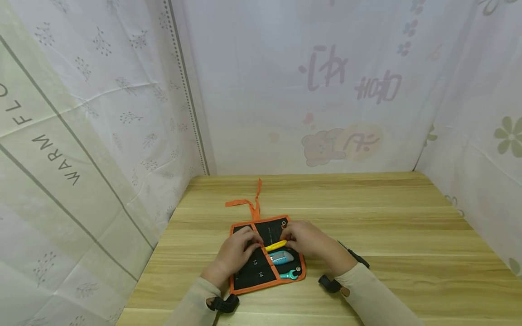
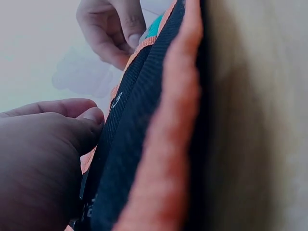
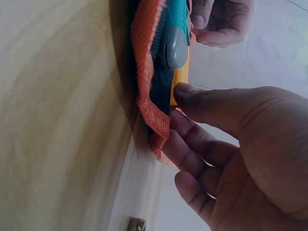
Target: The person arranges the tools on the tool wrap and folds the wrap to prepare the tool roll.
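A black tool pouch with orange trim lies unrolled on the wooden table. From its pocket row stick out a yellow pen-shaped tool, a teal utility knife and a green open-end wrench. My right hand pinches the yellow tool's outer end; in the right wrist view the thumb lies on its tip, with the other fingers curled beneath. With thumb and forefinger, my left hand pinches the orange pocket edge beside the yellow tool. The left wrist view shows those fingertips right at the trim.
Orange tie straps stretch from the pouch toward the back. A black-handled screwdriver lies on the table beyond my right forearm. Printed curtains hang behind and at both sides.
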The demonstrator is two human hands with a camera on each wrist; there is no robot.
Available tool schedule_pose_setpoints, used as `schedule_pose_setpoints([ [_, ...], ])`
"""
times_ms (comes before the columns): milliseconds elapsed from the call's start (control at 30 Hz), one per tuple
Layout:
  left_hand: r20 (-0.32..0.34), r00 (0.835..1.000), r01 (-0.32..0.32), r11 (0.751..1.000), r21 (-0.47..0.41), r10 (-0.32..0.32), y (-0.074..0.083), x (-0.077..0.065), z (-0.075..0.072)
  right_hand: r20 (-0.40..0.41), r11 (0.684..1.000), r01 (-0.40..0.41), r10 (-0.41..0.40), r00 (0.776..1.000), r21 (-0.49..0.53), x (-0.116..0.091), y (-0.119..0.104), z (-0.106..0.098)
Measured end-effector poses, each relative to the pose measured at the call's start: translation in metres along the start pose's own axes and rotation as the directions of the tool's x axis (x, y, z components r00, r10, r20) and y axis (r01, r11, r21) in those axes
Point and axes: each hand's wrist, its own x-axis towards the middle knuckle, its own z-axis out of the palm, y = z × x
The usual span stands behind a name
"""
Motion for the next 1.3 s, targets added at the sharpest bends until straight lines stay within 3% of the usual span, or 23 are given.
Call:
schedule_pose_setpoints([
  [433,0.011,1.0,-0.01,1.0,0.007,0.01,-0.003,-0.002,0.003,-0.022,0.997,-0.067,0.067,0.997,0.038,-0.012,0.01,-0.007],
  [700,0.055,0.997,0.055,0.998,0.013,-0.055,-0.004,-0.001,0.003,-0.06,0.993,-0.1,0.104,0.993,0.068,-0.022,0.016,-0.012],
  [1133,0.028,0.997,0.075,0.997,-0.002,-0.075,-0.006,-0.001,0.002,-0.113,0.986,-0.12,0.133,0.985,0.112,-0.04,0.029,-0.024],
  [1300,0.033,0.996,0.088,0.996,0.005,-0.088,-0.006,0.0,0.002,-0.118,0.974,-0.177,0.194,0.974,0.144,-0.05,0.038,-0.028],
])
